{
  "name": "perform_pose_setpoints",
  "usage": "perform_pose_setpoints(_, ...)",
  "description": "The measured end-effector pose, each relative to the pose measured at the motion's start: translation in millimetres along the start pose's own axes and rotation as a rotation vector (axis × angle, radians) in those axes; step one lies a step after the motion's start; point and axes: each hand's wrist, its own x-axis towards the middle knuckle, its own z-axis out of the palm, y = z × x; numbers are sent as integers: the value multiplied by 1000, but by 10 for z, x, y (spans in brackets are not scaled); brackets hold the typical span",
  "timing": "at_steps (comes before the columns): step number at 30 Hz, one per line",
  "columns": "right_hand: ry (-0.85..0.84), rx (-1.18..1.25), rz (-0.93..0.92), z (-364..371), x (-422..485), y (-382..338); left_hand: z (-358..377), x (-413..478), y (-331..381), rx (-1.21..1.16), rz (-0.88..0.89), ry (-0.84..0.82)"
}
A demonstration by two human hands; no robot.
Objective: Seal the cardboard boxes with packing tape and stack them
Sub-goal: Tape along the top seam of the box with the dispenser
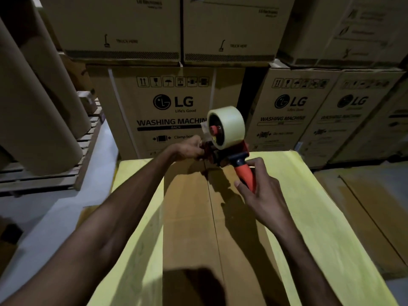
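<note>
Over the box (pixel 198 217), right hand (pixel 260 191) grips the tape dispenser (pixel 225 138) handle, left hand (pixel 189 149) pinches its front; washing-machine cartons (pixel 172 107) stand stacked close behind.

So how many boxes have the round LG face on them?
3: the middle box behind the tape gun, the next box to its right, and the far-right box. More may be hidden behind the stacks.

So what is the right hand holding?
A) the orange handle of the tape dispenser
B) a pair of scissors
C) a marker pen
A: the right hand has its fingers curled round the orange handle of the tape dispenser, while the left hand grips its front end above the cardboard box.
</note>
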Motion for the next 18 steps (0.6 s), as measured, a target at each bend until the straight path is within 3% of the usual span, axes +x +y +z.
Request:
perform_pose_setpoints(11,75,-55,27,349,2,13,-485,741,-431,130,-72,89)
perform_pose_setpoints(18,172,129,147,475,-413,118,-593,897,-476,154,-40,23)
